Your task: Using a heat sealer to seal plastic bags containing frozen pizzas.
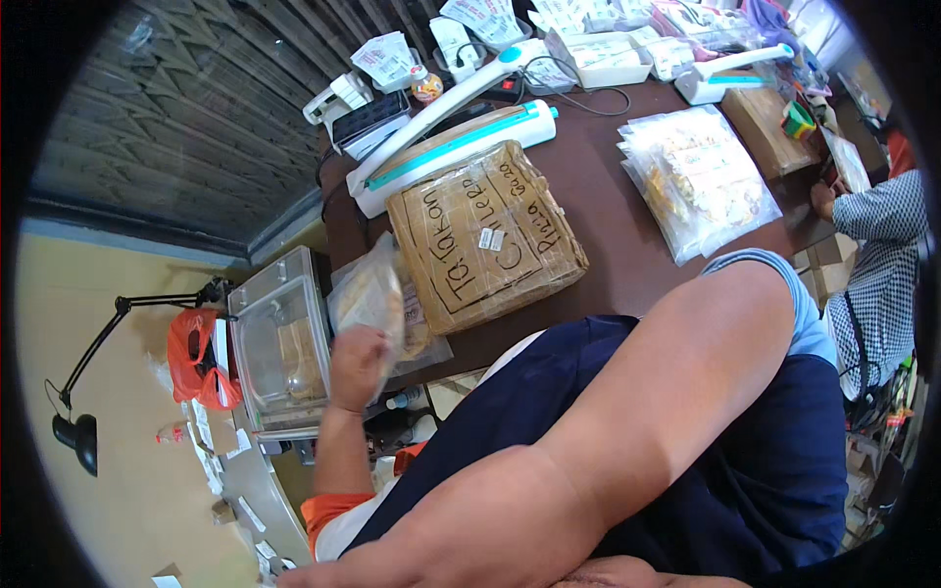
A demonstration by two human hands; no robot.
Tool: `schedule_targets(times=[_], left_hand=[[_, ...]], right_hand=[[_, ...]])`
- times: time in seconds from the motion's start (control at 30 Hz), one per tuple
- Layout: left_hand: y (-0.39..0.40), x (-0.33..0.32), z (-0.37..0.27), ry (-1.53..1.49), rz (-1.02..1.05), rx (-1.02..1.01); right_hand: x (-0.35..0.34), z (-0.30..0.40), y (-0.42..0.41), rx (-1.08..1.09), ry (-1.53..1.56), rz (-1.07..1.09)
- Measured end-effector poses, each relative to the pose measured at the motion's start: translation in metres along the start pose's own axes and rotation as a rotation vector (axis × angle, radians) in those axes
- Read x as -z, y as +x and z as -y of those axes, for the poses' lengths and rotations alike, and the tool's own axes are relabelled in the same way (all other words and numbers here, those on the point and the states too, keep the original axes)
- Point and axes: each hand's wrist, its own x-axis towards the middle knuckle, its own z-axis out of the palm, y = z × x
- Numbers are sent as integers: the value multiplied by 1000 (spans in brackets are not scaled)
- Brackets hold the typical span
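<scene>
My left hand point(360, 364) grips the near edge of a clear plastic packet point(367, 290) of pale, flat food, tilted up at the left of the table. Under it, another flat clear packet point(423, 342) lies by the table's front edge. Right beside these sits a taped cardboard box point(489, 235) with black handwriting and a small label. Across the foreground, very close to the camera, my right hand point(470, 514) is bent in at the bottom of the view. Its fingers are mostly cut off, and any grip is hidden.
Behind the box lies a white impulse sealer point(456, 154) with its arm raised. Stacked clear packets point(702, 184) lie to the right. A clear plastic drawer unit point(283, 345) stands left of the table point(588, 154). Another person's sleeve point(878, 206) shows at the right.
</scene>
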Motion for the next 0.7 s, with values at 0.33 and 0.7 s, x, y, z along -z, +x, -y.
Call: schedule_targets(times=[0.33,0.7], left_hand=[[47,110,-54,-257,-570,-33],[76,28,-41,-928,-695,560]], right_hand=[[-33,-45,-146,-780,116,-134],[-79,-18,-222,-1457,1081,-684]])
